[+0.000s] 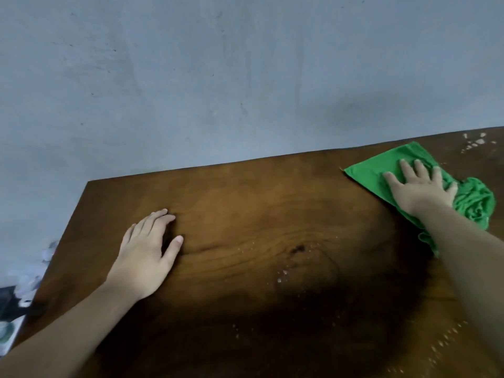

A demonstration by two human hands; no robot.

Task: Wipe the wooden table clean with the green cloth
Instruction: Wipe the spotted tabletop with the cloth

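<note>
The dark brown wooden table (245, 208) fills the lower half of the view. A green cloth (368, 173) lies partly flat, partly bunched at the table's far right. My right hand (420, 189) presses flat on the cloth with fingers spread. My left hand (147, 249) rests palm down on the bare wood at the left, holding nothing. Small pale crumbs (474, 143) lie at the far right corner beyond the cloth. More crumbs (282, 275) sit near the middle and at the near right edge.
A grey wall (218, 77) rises right behind the table's far edge. Past the table's left edge, low down, lie some blurred white and dark objects (24, 285).
</note>
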